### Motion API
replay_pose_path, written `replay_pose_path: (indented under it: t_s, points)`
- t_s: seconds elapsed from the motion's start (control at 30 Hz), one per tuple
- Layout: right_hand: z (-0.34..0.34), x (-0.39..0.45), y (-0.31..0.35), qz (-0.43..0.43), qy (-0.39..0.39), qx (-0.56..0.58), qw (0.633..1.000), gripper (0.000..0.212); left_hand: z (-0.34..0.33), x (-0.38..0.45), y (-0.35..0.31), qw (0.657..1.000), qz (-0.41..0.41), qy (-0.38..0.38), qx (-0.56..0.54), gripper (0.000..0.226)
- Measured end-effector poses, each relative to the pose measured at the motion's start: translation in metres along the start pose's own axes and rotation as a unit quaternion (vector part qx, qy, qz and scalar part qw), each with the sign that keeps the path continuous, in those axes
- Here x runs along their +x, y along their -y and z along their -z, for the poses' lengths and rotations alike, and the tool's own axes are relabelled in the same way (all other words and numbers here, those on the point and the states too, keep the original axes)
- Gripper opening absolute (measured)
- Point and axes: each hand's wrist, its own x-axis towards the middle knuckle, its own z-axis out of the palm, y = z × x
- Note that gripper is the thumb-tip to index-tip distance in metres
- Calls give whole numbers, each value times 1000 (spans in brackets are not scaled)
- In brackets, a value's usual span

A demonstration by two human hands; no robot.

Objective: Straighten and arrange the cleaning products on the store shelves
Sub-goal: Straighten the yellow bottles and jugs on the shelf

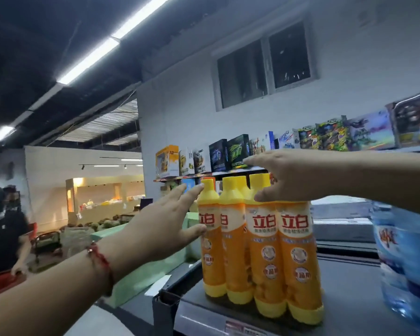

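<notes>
Water jugs [407,258] stand right of the yellow dish soap bottles [257,243] on the shelf [349,299]. Left hand [160,224] and right hand [291,175], grip wide, touch the bottles.

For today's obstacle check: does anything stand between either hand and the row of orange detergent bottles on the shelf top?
Nothing visible does. The left hand already touches the leftmost of the orange detergent bottles, and the right hand lies across their yellow caps.

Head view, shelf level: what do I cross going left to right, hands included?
left hand → row of orange detergent bottles → right hand, over the right-side caps → blue water jug at the right edge.
</notes>
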Motion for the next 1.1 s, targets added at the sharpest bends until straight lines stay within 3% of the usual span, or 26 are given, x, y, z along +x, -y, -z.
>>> replay_pose_path:
  t_s: [0.17,0.27,0.33,0.43,0.5,0.63,0.87,1.1]
  points:
    - [-12,26,6,-67,77,-45,994,83,-45,44,25,973,-41,27,-225,106]
    - [-13,30,12,-112,95,-23,989,77,-77,59,32,907,-78,62,-409,115]
    - [-12,32,17,-144,93,-27,985,69,-95,65,37,854,-97,83,-504,107]
    - [-12,34,24,-184,95,-60,976,67,-116,68,43,791,-113,119,-590,91]
    - [-12,36,32,-212,107,-66,969,67,-121,69,48,769,-124,130,-614,84]
    - [-13,43,42,-230,99,-56,967,68,-122,72,49,758,-150,121,-624,68]
    - [-13,46,40,-248,90,-12,965,83,-128,72,42,759,-142,77,-631,61]
    - [-13,43,38,-239,87,0,967,70,-132,70,36,753,-149,58,-638,54]
